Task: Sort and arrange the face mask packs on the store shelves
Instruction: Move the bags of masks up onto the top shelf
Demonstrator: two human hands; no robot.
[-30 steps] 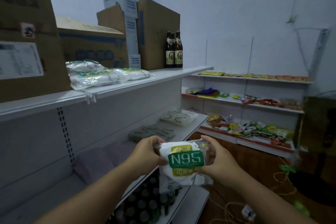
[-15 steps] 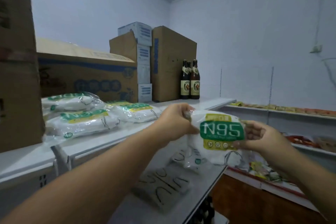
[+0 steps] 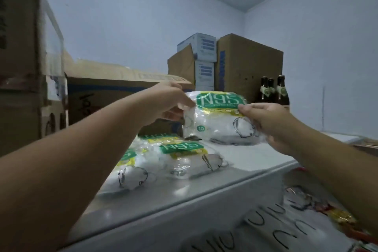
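Both hands, left (image 3: 165, 104) and right (image 3: 266, 120), pinch an N95 pack (image 3: 218, 120) over the shelf (image 3: 204, 186); next, lower it beside the packs (image 3: 184, 159)

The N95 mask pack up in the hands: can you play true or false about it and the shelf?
1. Both hands hold the N95 pack. True: left hand and right hand grip its ends.
2. The held pack lies on the shelf. False: it is above it.
3. Other mask packs lie on the shelf. True.
4. The bottles are left of the boxes. False: they stand right of the tall cardboard box.
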